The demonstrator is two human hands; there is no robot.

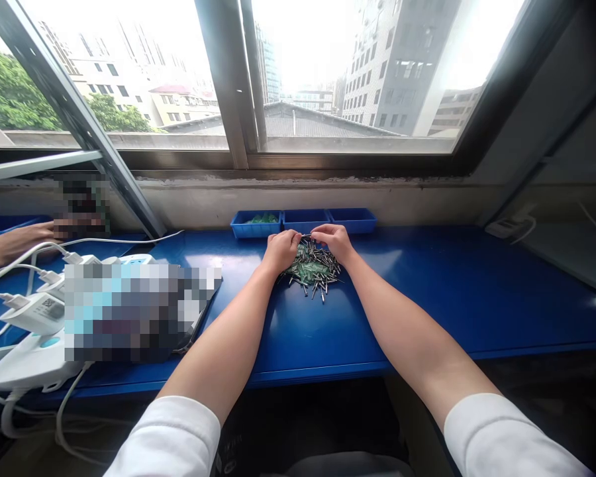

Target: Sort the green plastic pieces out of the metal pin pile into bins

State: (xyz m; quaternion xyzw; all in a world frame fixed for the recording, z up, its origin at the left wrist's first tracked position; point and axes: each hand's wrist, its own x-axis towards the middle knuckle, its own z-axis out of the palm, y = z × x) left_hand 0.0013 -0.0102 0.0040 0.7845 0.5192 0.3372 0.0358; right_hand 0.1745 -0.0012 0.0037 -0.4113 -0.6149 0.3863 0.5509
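My left hand (281, 252) and my right hand (334, 241) are close together over the far side of a small heap on the blue table. Both have their fingers pinched, with a thin dark metal pin (306, 235) spanning the gap between the fingertips. Below them lies the heap of short metal pins (322, 286), silver and black, pointing every way. Pale green translucent pieces (312, 270) are mixed into its middle. Which end of the held pin each hand grips is too small to tell.
Behind the heap stand three joined blue bins: the left bin (255, 230) contains green pieces, beside the middle bin (305, 218) and right bin (360, 225). White power strips (30, 361) with cables crowd the table's left. Another person's hand (42, 233) shows farther left.
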